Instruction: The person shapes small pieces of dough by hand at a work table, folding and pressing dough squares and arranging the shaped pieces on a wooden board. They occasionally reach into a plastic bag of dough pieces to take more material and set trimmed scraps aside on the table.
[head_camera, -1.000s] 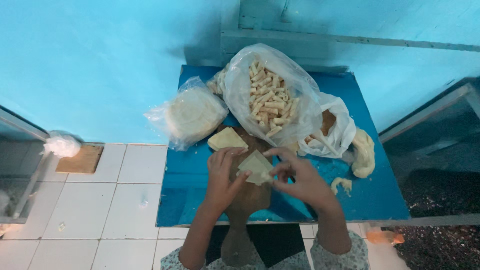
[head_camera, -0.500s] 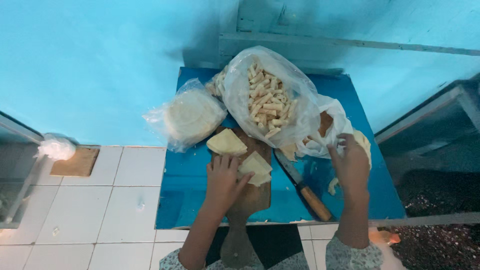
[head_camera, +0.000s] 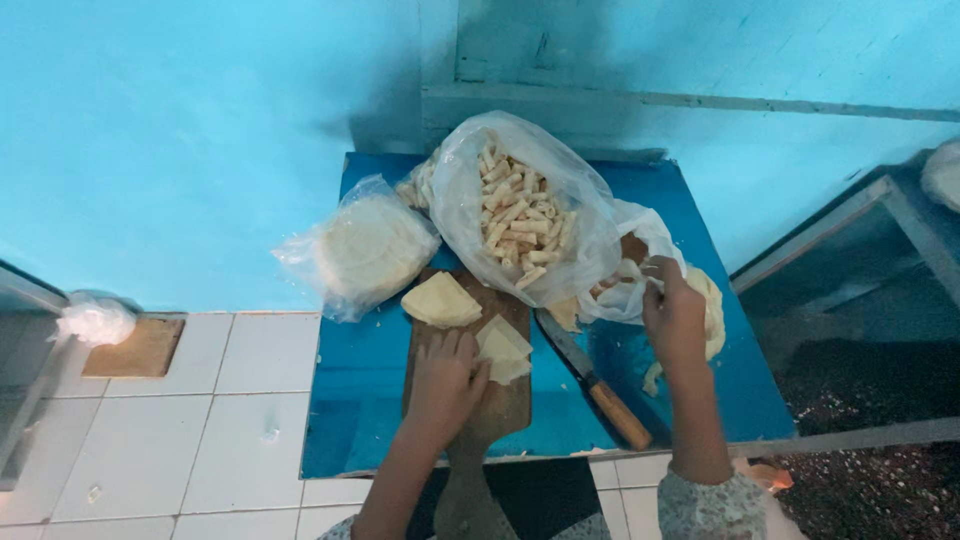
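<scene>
**Hands at the dough board**

The left hand lies palm down on the wooden board, fingers loosely spread, the fingertips touching the edge of a folded pale dough sheet. It presses rather than pinches; nothing is closed inside it.

The right hand reaches to the right of the board, into the mouth of a small clear bag. Its fingers curl at the plastic; whether they pinch anything inside I cannot tell. Just beyond the hand sits a pale lump of dough, partly hidden by it.

The folded sheet rests near the middle of the board, and a second, fan-shaped stack of dough lies just above it at the board's far end. A knife with a wooden handle lies on the table between the board and the right hand, blade pointing away from the person.

Further out, a big clear bag full of short rolled sticks stands open at the back, its lower edge overlapping the board. To its left a closed bag of round wrappers hangs over the table's corner.

All of this sits on a blue table against a blue wall, with a white tiled floor on the left
</scene>
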